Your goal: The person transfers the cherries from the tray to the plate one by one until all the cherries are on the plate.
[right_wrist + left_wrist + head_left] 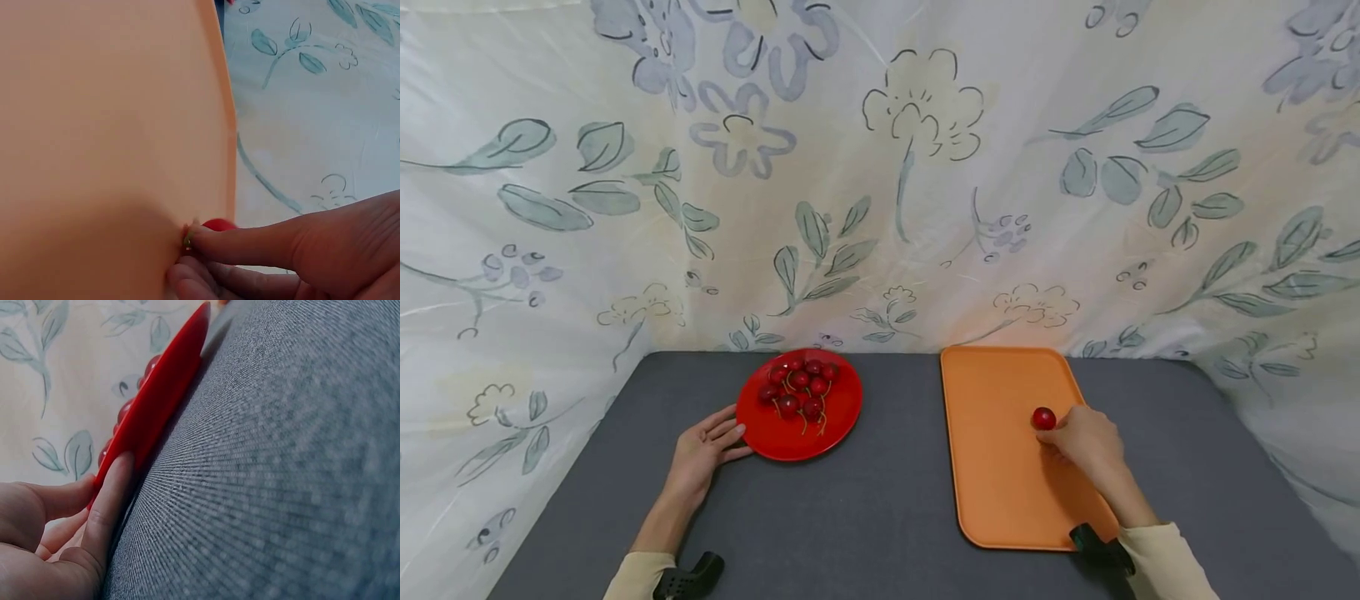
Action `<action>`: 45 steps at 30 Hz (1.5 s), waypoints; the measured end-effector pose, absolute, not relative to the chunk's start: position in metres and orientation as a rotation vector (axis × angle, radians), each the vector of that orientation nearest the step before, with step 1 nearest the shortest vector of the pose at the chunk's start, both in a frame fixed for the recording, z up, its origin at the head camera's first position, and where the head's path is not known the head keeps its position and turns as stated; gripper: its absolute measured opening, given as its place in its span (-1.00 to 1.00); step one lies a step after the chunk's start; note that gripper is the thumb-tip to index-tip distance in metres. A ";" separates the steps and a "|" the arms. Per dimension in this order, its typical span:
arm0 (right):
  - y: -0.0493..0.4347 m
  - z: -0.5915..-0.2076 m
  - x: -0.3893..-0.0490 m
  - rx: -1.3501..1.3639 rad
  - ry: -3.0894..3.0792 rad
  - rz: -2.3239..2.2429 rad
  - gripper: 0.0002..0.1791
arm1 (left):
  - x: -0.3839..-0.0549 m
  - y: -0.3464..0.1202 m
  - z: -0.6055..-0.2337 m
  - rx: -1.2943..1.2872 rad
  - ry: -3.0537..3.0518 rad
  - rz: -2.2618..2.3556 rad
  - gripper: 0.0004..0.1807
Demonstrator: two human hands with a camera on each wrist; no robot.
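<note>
My left hand (698, 454) is at the near left edge of a round red plate (797, 447). In the left wrist view, the fingers (103, 509) lie on both sides of the plate's rim, pinching it. Several dark red cherries (800, 380) with stems sit on the plate. My right hand (1086, 437) is over the right part of an orange tray (1000, 500), and its thumb and fingertips pinch a single cherry (1043, 418). The right wrist view shows a bit of green stem between the fingertips; most of that cherry is hidden behind the thumb.
A dark grey cloth-covered tabletop (880, 500) lies under the plate and tray, with a strip of it between them. A curtain (880, 167) printed with flowers and leaves hangs along the back and sides. Dark devices are strapped to both wrists.
</note>
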State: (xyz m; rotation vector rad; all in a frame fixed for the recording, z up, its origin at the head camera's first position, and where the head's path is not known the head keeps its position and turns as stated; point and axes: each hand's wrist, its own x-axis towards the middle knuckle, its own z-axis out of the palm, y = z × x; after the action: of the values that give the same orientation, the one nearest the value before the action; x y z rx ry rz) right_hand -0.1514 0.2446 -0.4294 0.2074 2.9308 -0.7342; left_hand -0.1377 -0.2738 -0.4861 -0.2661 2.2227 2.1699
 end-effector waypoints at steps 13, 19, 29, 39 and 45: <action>0.258 -0.435 -0.157 0.157 2.897 -0.879 -0.62 | -0.140 -0.272 -0.486 -0.295 2.213 2.172 -0.39; 0.253 -0.430 -0.157 0.166 2.925 -0.873 -0.62 | -0.140 -0.273 -0.486 -0.296 2.213 2.177 -0.41; 0.238 -0.418 -0.159 0.005 2.917 -0.969 -0.76 | -0.139 -0.274 -0.486 -0.288 2.215 2.176 -0.38; 0.207 -0.415 -0.168 -0.100 2.710 -1.415 -0.75 | -0.138 -0.274 -0.486 -0.285 2.205 2.186 -0.40; 0.185 -0.411 -0.178 -0.143 2.718 -1.452 -0.78 | -0.138 -0.273 -0.486 -0.288 2.202 2.197 -0.40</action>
State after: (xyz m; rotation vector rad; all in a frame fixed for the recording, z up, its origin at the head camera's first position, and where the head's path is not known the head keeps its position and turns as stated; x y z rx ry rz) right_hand -0.1778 0.1848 -0.4113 -0.1428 2.7176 -1.4525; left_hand -0.1381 -0.2732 -0.4859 -0.2881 2.2019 2.1967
